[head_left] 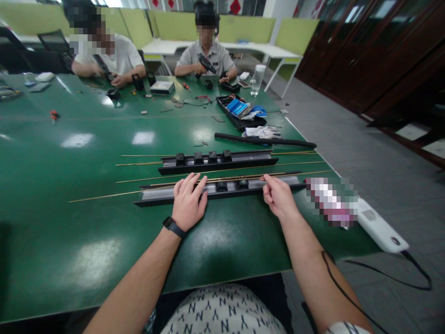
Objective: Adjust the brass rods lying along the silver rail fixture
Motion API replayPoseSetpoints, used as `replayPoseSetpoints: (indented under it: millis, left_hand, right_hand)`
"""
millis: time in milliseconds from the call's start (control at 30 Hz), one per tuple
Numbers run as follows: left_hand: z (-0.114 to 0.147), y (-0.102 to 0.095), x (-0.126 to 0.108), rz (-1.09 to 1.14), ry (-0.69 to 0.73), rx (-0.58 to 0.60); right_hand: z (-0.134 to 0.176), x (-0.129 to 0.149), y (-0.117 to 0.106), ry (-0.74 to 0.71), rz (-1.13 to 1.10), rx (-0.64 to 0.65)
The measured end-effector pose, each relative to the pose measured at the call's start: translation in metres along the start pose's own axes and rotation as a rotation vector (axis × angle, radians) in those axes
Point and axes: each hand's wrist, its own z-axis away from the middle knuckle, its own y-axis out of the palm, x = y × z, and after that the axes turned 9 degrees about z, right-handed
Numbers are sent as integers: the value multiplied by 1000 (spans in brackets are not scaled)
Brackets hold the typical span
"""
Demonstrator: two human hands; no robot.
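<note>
A black channel rail (160,201) with a pale inner face lies across the table before me. Two small black blocks sit in it, one block (221,186) left of the other block (244,183). Thin brass rods (231,179) run along its far edge. My left hand (189,199), wearing a dark wristband, lies over the rail with fingers spread, its fingertips at the rods. My right hand (278,194) is closed with the forefinger forward at the rods; whatever it may pinch is hidden. Just beyond lies a second rail (219,165) with several black blocks.
More thin rods (139,179) stick out past the rails. A black strip (264,140), gloves (263,132) and a black tray (239,121) lie farther back. At right, a white power strip (382,225) trails a cable. Two people work across the table (114,260).
</note>
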Motion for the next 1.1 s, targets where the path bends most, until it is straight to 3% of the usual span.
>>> replayPoseSetpoints:
  millis: [633,1100]
  left_hand:
    - [1,1,0,-4,-7,5]
    - [1,0,0,12,-17,14]
  right_hand:
    - [2,6,-1,12,-7,-80]
    - [4,4,1,27,11,3]
